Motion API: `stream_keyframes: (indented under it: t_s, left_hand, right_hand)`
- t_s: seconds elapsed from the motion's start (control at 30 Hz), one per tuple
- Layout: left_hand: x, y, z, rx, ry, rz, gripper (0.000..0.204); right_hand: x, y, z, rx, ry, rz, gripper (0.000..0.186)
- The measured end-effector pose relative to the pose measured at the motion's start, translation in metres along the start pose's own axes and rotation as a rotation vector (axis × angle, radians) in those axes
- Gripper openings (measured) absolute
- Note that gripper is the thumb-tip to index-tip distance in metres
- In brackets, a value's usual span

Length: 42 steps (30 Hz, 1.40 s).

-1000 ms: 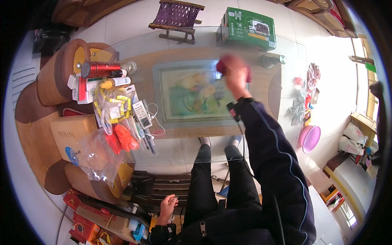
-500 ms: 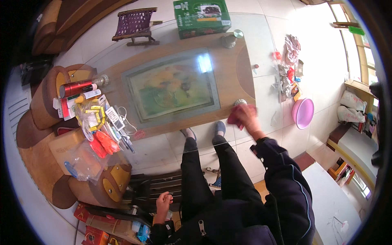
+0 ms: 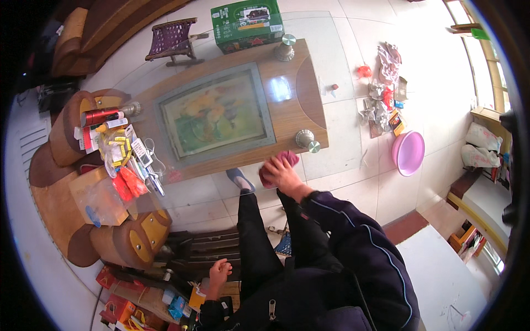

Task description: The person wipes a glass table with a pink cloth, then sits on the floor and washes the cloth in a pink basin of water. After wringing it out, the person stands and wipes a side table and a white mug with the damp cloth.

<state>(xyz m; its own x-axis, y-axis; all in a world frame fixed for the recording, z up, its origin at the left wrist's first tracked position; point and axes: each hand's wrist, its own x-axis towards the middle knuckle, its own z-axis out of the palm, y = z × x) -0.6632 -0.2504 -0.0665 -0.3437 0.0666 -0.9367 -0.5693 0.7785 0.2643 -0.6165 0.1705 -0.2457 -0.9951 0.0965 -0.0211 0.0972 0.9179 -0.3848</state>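
Observation:
My right hand point(image 3: 282, 175) is closed on a dark red cloth point(image 3: 289, 159), pressed to the near edge of the glass-topped table point(image 3: 342, 124). The cloth bunches up past my fingertips and under the palm. Beneath the glass is a wooden base with a framed picture panel point(image 3: 215, 113), and a round metal-capped support point(image 3: 305, 139) stands just right of the cloth. Down by my lap, at the lower left, my left hand point(image 3: 220, 270) hangs apart from the table. Its fingers are loosely curled in, and nothing shows in them.
Clutter crowds the table's left end: a red thermos point(image 3: 99, 117), yellow tape rolls point(image 3: 116, 150), orange-red gloves point(image 3: 130, 183) and a cardboard box point(image 3: 83, 190). A green carton point(image 3: 247, 25) and a folding stool point(image 3: 172, 41) stand beyond. On the right floor are a pink basin point(image 3: 408, 153) and scattered wrappers point(image 3: 381, 105).
My right hand has moved left with the cloth, from over the round support to the near edge. My view has shifted slightly right. The left hand stays low by my lap.

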Motion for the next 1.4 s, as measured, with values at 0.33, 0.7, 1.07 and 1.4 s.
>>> stream_keyframes:
  t_s: [0.33,0.7,1.07,1.4]
  left_hand:
    - [-0.027,-0.016,0.006,-0.031,0.049,-0.07,0.032]
    - [-0.016,-0.102,-0.01,-0.275,0.033,-0.022,0.031]
    - [-0.039,-0.214,-0.056,-0.555,0.175,-0.163,0.032]
    - [-0.06,-0.268,-0.044,-0.836,0.223,-0.208,0.034]
  right_hand:
    - [-0.073,0.166,-0.071,0.651,0.241,0.99,0.03]
    - [0.136,0.05,0.022,-0.114,0.24,0.397,0.037]
    - [0.187,-0.291,0.13,0.114,-0.287,-0.512,0.029]
    - [0.31,-0.523,0.183,-0.096,-0.201,-0.934,0.022]
